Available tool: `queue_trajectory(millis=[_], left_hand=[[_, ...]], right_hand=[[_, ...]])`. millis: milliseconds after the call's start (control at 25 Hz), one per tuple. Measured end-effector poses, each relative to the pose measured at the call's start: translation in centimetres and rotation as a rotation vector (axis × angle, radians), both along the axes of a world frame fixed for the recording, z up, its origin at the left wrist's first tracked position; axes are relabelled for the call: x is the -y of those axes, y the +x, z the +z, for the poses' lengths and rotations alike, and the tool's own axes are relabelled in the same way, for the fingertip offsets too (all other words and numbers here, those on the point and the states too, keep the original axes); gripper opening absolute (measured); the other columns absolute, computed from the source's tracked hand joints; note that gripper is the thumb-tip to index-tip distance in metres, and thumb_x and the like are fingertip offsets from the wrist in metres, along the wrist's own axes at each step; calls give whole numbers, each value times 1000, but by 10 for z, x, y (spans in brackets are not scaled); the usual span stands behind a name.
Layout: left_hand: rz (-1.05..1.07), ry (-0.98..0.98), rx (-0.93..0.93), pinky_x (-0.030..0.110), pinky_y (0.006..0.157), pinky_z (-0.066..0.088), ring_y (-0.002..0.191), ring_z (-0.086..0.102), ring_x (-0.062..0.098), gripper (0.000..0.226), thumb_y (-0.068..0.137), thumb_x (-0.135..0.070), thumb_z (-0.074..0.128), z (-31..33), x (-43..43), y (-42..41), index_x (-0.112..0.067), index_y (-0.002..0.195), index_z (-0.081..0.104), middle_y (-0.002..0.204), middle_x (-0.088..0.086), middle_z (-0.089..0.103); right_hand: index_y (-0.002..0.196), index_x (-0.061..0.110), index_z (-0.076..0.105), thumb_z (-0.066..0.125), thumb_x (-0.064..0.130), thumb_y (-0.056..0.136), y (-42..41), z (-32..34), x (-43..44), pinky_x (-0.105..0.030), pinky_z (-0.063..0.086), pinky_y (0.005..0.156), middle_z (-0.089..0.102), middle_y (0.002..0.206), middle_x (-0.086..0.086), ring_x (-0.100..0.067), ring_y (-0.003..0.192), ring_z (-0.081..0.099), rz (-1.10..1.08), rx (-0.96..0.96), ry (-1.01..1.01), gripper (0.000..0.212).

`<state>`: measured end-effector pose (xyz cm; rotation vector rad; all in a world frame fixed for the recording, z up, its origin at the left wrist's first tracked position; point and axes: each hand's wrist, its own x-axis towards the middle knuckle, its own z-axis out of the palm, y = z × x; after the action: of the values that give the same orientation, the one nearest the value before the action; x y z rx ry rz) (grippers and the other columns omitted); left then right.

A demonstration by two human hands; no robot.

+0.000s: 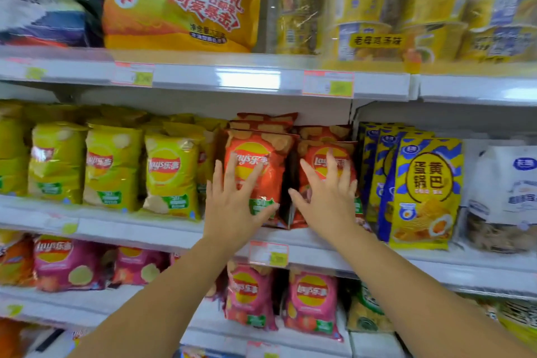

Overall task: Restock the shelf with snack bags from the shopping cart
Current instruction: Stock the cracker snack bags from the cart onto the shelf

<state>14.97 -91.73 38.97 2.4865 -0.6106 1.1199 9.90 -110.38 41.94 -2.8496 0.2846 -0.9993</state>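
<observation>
**Both hands flat on the red chip bags, middle shelf**

My left hand (235, 197) lay open, fingers spread, palm against the face of the left red chip bag (255, 171). It pressed on the bag and gripped nothing. My right hand (328, 195) was likewise open and splayed, flat against the front of the right red chip bag (325, 154), with nothing closed in it.

Both bags stood upright on the middle shelf (174, 229), bottom seams near its front edge, long axes vertical, printed faces turned out toward me. The left bag's top edge leaned slightly to the right. The two stood just beside each other with a dark gap between them. More red bags (267, 122) were ranked behind the left one, toward the back of the shelf.

To the left along the same shelf stood a row of yellow-green chip bags (171, 174), upright and facing out. To the right, past the shelf divider, stood yellow and blue snack bags (424, 195), the nearest just beside my right hand. A price tag (268, 253) hung on the front edge of the shelf below my left wrist. Pink chip bags (312, 302) occupied the shelf beneath, and a large orange bag (180, 0) the shelf above.

The shopping cart was out of view.
</observation>
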Motion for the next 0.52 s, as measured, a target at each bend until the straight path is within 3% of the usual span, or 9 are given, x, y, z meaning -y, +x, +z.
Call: queue_trajectory(millis=[80, 160, 280, 400, 520], left_hand=[[-93, -33, -30, 58, 110, 36, 147, 15, 43, 82, 77, -81, 37, -5, -5, 11, -48, 150, 18, 164, 8, 7], [-132, -49, -51, 55, 104, 44, 147, 14, 43, 82, 78, -80, 36, -11, -3, 16, -50, 150, 12, 165, 6, 1], [-153, -75, -63, 55, 97, 50, 147, 13, 43, 80, 81, -75, 38, -17, 2, 15, -48, 151, 12, 165, 6, -1], [-185, -74, -61, 58, 110, 36, 149, 8, 41, 78, 84, -74, 35, -14, -4, 13, -46, 152, 10, 165, 6, -2], [-197, -102, 46, 56, 115, 28, 151, 7, 32, 70, 93, -60, 41, -4, -29, 8, -32, 154, 19, 164, 10, 9]], right_hand=[[148, 47, 18, 48, 69, 84, 15, -3, -8, -64, 17, 110, -5, 161, -3, -45, 143, 6, -130, -62, 78, 74], [147, 47, 22, 49, 64, 85, 18, -12, -11, -64, 24, 109, -3, 161, -2, -45, 142, 9, -214, -79, 156, 70], [147, 46, 25, 45, 56, 90, 13, -22, -14, -59, 27, 109, -3, 162, -3, -44, 142, 11, -305, -80, 122, 61], [149, 42, 26, 34, 52, 97, 7, -15, -23, -58, 17, 115, 1, 162, -5, -40, 145, 7, -302, -18, 169, 53], [148, 33, 33, 29, 47, 98, 7, -2, -59, -58, 15, 116, 18, 159, -10, -37, 146, 12, -112, 250, 30, 52]])
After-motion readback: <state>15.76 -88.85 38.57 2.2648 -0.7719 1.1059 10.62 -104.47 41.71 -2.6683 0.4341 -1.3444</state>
